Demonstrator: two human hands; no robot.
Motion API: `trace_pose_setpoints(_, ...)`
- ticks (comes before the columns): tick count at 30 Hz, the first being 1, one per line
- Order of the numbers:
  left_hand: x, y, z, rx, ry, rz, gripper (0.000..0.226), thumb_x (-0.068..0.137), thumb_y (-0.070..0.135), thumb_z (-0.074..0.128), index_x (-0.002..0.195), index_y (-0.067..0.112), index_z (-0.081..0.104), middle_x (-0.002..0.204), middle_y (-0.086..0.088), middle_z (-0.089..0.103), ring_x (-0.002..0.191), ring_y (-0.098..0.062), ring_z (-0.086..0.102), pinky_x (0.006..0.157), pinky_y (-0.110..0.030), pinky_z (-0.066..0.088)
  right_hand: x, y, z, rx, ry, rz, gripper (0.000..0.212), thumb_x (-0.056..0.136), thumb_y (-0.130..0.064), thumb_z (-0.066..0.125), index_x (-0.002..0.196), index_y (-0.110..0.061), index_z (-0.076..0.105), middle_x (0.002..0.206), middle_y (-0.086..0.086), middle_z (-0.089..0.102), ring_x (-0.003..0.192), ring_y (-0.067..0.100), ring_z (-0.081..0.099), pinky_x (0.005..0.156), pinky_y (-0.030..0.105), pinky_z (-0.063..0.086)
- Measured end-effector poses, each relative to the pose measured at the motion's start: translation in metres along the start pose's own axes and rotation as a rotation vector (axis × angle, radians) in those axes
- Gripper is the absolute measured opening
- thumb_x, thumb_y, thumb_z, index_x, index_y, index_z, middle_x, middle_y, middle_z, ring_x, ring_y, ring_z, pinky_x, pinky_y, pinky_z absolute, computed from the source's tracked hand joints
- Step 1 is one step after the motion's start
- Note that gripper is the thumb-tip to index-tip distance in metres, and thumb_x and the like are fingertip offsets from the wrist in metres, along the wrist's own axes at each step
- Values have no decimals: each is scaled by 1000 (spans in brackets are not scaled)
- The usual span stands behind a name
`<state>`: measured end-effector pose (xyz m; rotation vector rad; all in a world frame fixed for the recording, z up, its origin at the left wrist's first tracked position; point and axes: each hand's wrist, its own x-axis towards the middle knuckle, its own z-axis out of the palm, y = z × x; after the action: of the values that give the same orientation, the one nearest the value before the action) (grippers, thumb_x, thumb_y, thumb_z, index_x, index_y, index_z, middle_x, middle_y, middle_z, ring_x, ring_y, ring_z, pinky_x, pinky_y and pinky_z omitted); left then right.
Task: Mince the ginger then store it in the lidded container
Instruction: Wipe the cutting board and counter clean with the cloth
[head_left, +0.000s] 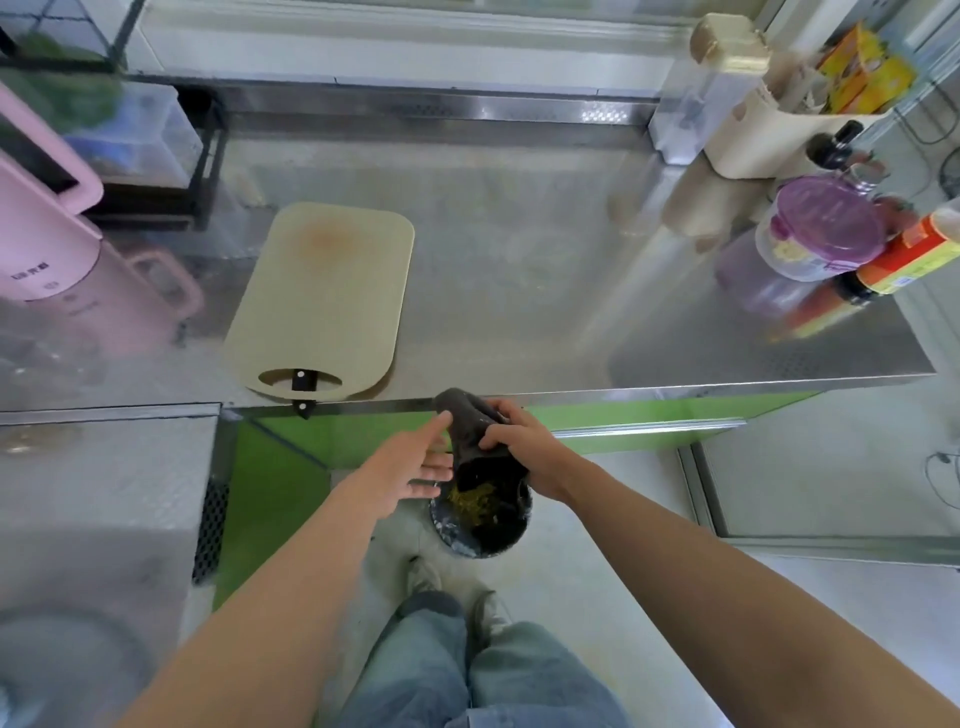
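Our forearms reach out over our knees toward the counter's near edge. Right hand fingers curl round a dark sheet, bent like a chute; what it is, we cannot tell. Left hand lies open beside it, fingers straight, the tips touching its side. Below its mouth, yellow shreds lie in a round black bin; we judge them ginger scraps. More yellow shows through the purple-lidded container far right on the counter, likely the mince. Such mince is light, damp and clingy, so we would move it by its vessel: grip the smooth plastic wall, not the lid. On the counter's left side the cutting board lies bare.
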<state>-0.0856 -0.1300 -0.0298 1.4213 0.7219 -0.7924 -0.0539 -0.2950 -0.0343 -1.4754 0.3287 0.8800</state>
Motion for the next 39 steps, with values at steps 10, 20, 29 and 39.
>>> trace_pose_setpoints(10, -25, -35, 51, -316, 307, 66, 26, 99, 22, 51, 110, -2, 54, 108, -21, 58, 91, -32, 60, 49, -31, 57, -36, 23, -35, -136, 42, -65, 50, 79, -8, 49, 127, -22, 47, 110, 9, 47, 89, 23, 47, 76, 39, 43)
trace_pose_setpoints(20, -28, -36, 90, -349, 340, 106, 31, 102, 29, 39, 111, 3, 53, 105, -19, 61, 93, -29, 57, 82, -42, 49, -66, 33, -67, -390, -93, -165, 10, 84, -12, 72, 84, -8, 63, 73, 2, 66, 70, 14, 64, 73, 27, 55)
trace_pose_setpoints(29, -31, -45, 86, 447, 353, 130, 52, 93, 45, 49, 136, 15, 50, 141, -8, 45, 131, -28, 40, 109, -39, 31, -67, 18, -85, -423, 113, -275, 26, 89, -23, 67, 69, -15, 53, 62, 0, 48, 60, 14, 42, 59, 26, 34)
trace_pose_setpoints(39, -51, -28, 110, 296, 148, 327, 90, 83, 20, 74, 153, 23, 17, 151, -2, 32, 140, -20, 29, 107, -32, 27, -81, -12, -87, -213, -113, -150, 11, 95, -17, 59, 84, -12, 61, 78, 6, 62, 69, 17, 58, 65, 25, 51)
